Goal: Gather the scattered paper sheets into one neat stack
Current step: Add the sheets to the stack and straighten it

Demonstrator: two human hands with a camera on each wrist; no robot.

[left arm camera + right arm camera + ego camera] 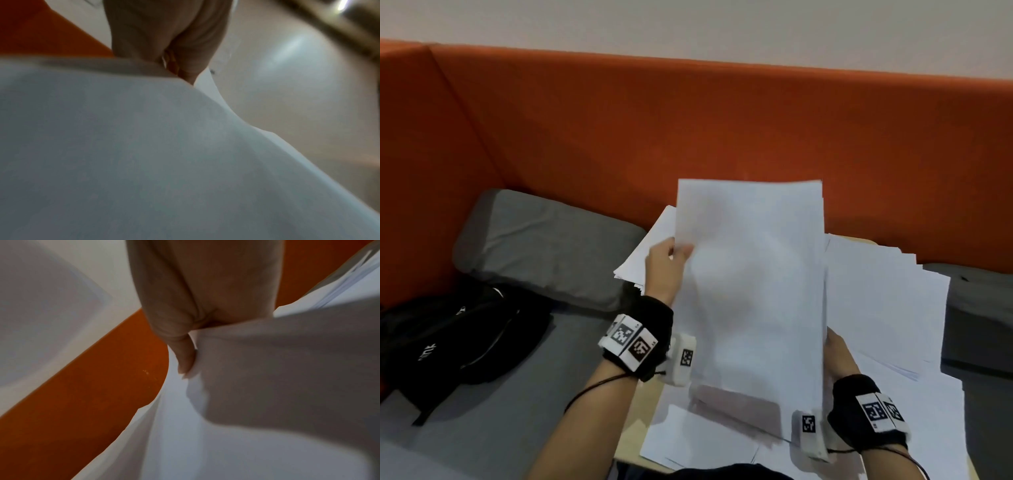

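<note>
A bundle of white paper sheets (753, 291) is held up on edge above a small table, tilted toward me. My left hand (666, 263) pinches its left edge, thumb on the front. My right hand (837, 356) grips the lower right edge, fingers hidden behind the paper. In the left wrist view the hand (174, 48) curls over the sheets (144, 154). In the right wrist view the thumb (185, 356) presses on the paper (267, 378). More loose sheets (887, 308) lie spread on the table to the right, behind at the left (650, 246), and near the front (698, 442).
An orange padded backrest (619, 130) runs behind the table. A grey cushion (544, 246) and a black bag (455, 339) lie on the grey seat at the left. The wooden table edge (630, 442) shows at the front left.
</note>
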